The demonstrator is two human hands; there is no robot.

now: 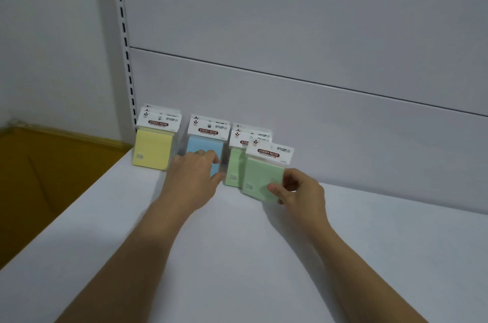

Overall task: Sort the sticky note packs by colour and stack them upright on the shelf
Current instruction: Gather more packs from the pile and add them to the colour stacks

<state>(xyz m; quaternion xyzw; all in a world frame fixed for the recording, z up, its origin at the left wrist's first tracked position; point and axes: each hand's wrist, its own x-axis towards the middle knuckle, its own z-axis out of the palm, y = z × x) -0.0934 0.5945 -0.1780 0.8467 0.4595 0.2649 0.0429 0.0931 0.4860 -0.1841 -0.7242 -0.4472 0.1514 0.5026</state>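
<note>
where the white shelf (237, 256) meets the grey back wall (290, 111), three little groups of sticky note packs stand up in a row. the yellow packs (151, 148) are on the left, close to the dark slotted rail (124, 32). the blue packs (200, 147) are in the middle. the green packs (233, 169) are on the right, just beside the blue ones. in each group the packs stand one behind another, and each has a white card on top with "sticky note" in a red shape.

one more green pack (260, 177) is in front of the green group and a bit to the right. it covers part of the pack behind it and leans a little. its bottom edge is down at the shelf, but i cannot tell if it touches.

the right hand (298, 193) pinches this front green pack at its lower right corner. the thumb lies on the front face and the other fingers are curled behind it.

the left hand (192, 180) is on the front blue pack, with its back facing us. its bent fingers lie on the blue face and the thumb points to the right, near the lower edge of the pack. the hand is blurry, so i cannot tell if it grips the pack or only touches it.

both bare arms reach in over the shelf from the bottom of the view. past the left end of the shelf, lower down, there is a brown floor (39, 177).
</note>
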